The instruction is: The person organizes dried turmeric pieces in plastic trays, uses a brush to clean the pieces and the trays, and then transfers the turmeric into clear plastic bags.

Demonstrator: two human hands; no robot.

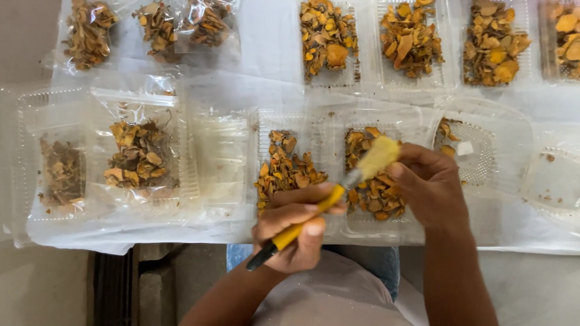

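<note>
Brushing is the step in hand: the left hand (293, 232) grips a yellow-handled brush (338, 190), its bristles against whatever the closed right hand (429, 187) pinches, which I cannot make out. Below lies a clear tray (362, 226) of orange-brown slices; similar trays line up behind it, clear bags to its left. Turning that piece steadily seems needed next.

My one head view looks almost straight down from above, close over the surface (272, 84), with my lap at the bottom edge.
</note>
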